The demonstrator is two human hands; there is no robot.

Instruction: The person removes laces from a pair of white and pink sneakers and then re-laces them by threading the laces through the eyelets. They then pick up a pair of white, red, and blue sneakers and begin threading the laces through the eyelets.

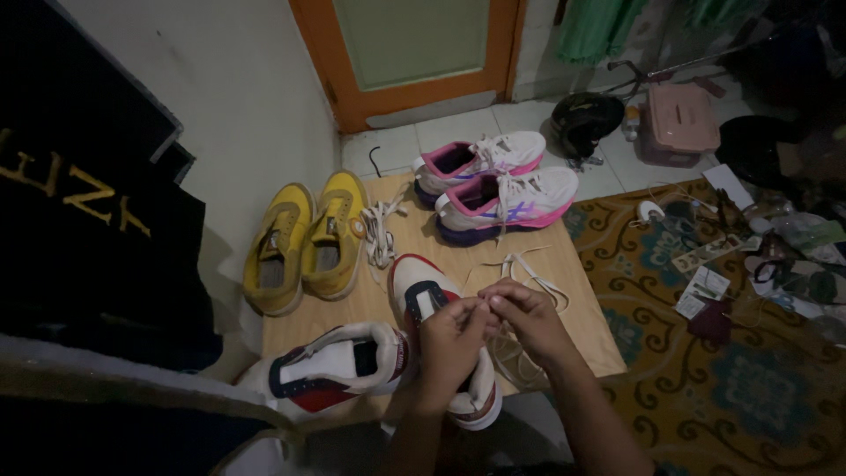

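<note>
Right now the white shoe with red and navy trim lies on the low wooden board, toe pointing away, mostly under the two hands; the left hand and the right hand meet above its tongue, fingertips pinched together on a white lace, which loops out on the board just beyond the right hand; whether the pinch is tight I cannot tell, but both hands are closed on that lace. Just left of the left hand lies the matching white shoe, tipped on its side, its opening toward the hands; further off beyond the left hand stands a pair of yellow shoes with a loose bundle of laces beside them; straight ahead of the hands, at the far edge of the board, sit two white and pink shoes, laced. To the right of the right hand spreads a patterned carpet strewn with small papers; beyond it, near the orange door, a dark helmet and a pink box sit on the tiled floor.
</note>
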